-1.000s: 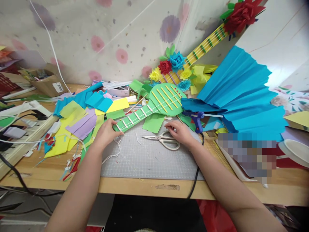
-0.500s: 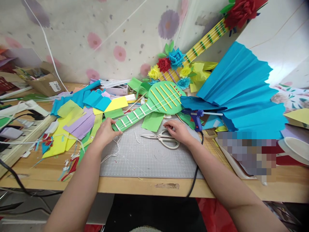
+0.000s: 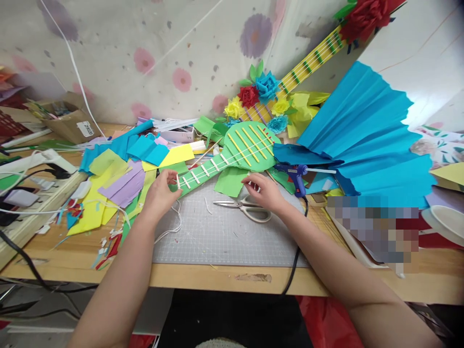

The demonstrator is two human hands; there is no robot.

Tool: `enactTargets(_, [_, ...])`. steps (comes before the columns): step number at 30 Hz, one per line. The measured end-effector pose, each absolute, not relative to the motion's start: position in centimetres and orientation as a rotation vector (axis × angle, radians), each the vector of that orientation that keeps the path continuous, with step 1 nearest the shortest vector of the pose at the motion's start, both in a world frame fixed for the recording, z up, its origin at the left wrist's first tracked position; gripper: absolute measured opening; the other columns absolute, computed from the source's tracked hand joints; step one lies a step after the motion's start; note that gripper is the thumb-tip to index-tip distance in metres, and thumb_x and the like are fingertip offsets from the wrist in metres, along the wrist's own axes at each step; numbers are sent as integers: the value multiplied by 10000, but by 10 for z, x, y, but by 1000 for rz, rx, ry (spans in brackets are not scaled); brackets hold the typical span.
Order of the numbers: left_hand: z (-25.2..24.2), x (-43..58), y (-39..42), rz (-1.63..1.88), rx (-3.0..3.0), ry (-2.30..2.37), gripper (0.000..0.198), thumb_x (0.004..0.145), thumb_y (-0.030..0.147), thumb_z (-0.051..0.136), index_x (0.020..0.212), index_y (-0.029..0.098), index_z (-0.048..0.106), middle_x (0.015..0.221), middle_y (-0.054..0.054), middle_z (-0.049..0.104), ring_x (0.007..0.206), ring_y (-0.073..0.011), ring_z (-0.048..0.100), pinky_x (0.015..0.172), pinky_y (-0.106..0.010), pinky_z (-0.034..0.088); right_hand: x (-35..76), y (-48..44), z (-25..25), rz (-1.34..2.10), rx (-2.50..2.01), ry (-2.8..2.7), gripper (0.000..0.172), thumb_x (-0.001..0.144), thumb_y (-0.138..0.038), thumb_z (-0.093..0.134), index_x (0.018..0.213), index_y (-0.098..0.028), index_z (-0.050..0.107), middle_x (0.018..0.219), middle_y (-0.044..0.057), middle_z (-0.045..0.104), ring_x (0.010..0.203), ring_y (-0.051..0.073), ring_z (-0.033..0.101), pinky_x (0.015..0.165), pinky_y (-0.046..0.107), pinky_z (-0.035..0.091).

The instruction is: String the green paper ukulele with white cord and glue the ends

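Note:
A green craft guitar [image 3: 234,150] lies slantwise over the back of the cutting mat, with yellow strips on its round body, white frets along its neck and thin white strings. At the neck's lower-left end is my left hand [image 3: 163,191], its thumb and fingers closed around the end. My right hand [image 3: 266,192] hovers below the guitar's body, fingers curled in a pinch; whatever they hold is too small to make out. Under that hand are scissors [image 3: 241,205], lying on the mat, their handles partly covered by it. White string [image 3: 174,227] trails below my left hand.
A blue glue gun [image 3: 299,179] lies right of the guitar. Large blue pleated paper [image 3: 369,125] spreads behind it. Paper scraps [image 3: 125,183] cover the table's left side. A yellow craft guitar [image 3: 306,67] with paper flowers leans at the wall. A power strip [image 3: 39,191] sits far left.
My left hand's fingers have shifted and lifted slightly at the neck's end. My right hand has moved a little up and left relative to the scissors. The guitar stays in place.

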State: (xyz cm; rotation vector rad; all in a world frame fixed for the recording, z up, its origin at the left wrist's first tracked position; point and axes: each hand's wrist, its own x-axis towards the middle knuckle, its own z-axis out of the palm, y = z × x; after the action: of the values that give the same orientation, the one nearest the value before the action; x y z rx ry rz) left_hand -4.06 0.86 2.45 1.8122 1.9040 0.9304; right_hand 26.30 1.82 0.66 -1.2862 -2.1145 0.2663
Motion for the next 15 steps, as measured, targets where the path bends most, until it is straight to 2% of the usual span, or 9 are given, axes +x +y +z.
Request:
enactTargets(4, [27,-38,7,973,1812,1884,419,619,188,645,1004,218,483,973,-12,630,854,-166,615,787,-310,499,217,25,28,508,-1239,-2140,113,809,-240,553,800,-198,657,803,25,637,636,119,546,603,254,413])
enactTargets(7, [28,-37,7,1018,1820,1863,410,623,189,655,991,218,478,968,-12,626,834,-157,614,772,-298,501,171,30,37,670,-1236,-2158,87,809,-249,579,823,-201,650,708,-15,628,622,109,530,588,237,375])
enactTargets(11, [24,-37,8,1064,1819,1816,401,640,217,662,990,217,467,964,-15,630,805,-148,624,757,-292,510,124,35,32,706,-1251,-2185,134,837,-271,563,934,-226,644,684,-38,623,625,114,532,577,235,346])
enactTargets(15, [19,-37,10,1093,1799,1754,396,658,236,651,1007,210,465,953,-23,629,802,-151,639,750,-294,520,106,39,21,675,-1295,-2209,125,843,-280,555,913,-241,651,720,-30,640,650,132,541,588,246,355])
